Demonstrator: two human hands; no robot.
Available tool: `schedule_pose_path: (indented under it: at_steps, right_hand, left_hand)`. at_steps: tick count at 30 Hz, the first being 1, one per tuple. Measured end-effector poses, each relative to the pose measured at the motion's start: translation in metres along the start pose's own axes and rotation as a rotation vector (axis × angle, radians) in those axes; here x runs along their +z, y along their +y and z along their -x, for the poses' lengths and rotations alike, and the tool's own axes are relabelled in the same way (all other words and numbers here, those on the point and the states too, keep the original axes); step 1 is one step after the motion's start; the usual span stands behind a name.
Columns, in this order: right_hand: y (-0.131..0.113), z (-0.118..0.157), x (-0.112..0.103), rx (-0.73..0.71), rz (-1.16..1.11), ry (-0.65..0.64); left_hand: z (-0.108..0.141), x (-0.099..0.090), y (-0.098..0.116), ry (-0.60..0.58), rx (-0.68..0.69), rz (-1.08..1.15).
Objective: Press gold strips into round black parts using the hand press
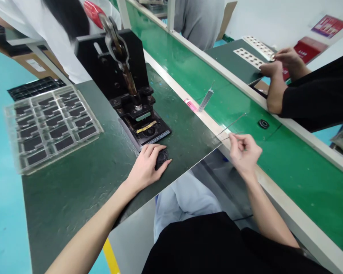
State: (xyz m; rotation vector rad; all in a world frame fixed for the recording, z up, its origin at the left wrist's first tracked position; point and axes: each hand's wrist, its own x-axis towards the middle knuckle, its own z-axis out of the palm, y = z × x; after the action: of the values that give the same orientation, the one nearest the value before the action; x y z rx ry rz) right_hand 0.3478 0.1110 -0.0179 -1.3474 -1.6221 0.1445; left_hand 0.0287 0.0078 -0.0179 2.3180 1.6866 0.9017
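Note:
My left hand (147, 165) rests on the near edge of the green table, thumb and fingers curled round a black round part (162, 157) that lies flat. Just beyond it stands a black hand press (131, 89) with a metal lever, a yellow strip (146, 127) across its base. Over the conveyor's pale rail, my right hand (245, 152) is closed in a pinch. A thin dark stick (225, 138) juts from its fingertips; its exact kind is too small to tell. Another thin rod (233, 123) lies close by, over the rail and belt.
A clear tray (61, 131) of dark flat parts sits on the table's left. The green conveyor belt (288, 160) carries a small black part (263, 123). A grey striped piece (206, 99) stands by the rail. Across it, a co-worker's hands (286, 64) work near white hole-punched strips (248, 58).

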Motion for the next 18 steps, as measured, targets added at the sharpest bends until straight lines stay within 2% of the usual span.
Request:
schedule_pose_path:
  at_steps: [4,6,9,13,18]
  right_hand:
    - [0.015,0.001,-0.017,0.257,-0.174,0.180]
    - [0.015,0.000,-0.030,0.273,-0.189,0.266]
    - [0.004,-0.003,-0.052,0.213,-0.109,0.356]
    - [-0.008,-0.003,-0.069,0.163,-0.040,0.253]
    - [0.005,-0.003,-0.055,0.155,-0.096,0.136]
  left_hand:
    - [0.000,-0.002,0.001,0.001,0.008,-0.026]
    - [0.000,-0.003,0.000,0.002,0.014,-0.040]
    - [-0.001,-0.004,-0.001,0.009,0.035,-0.061]
    - [-0.002,-0.004,-0.003,0.020,0.061,-0.085]
    - [-0.003,-0.004,-0.005,0.009,0.069,-0.105]
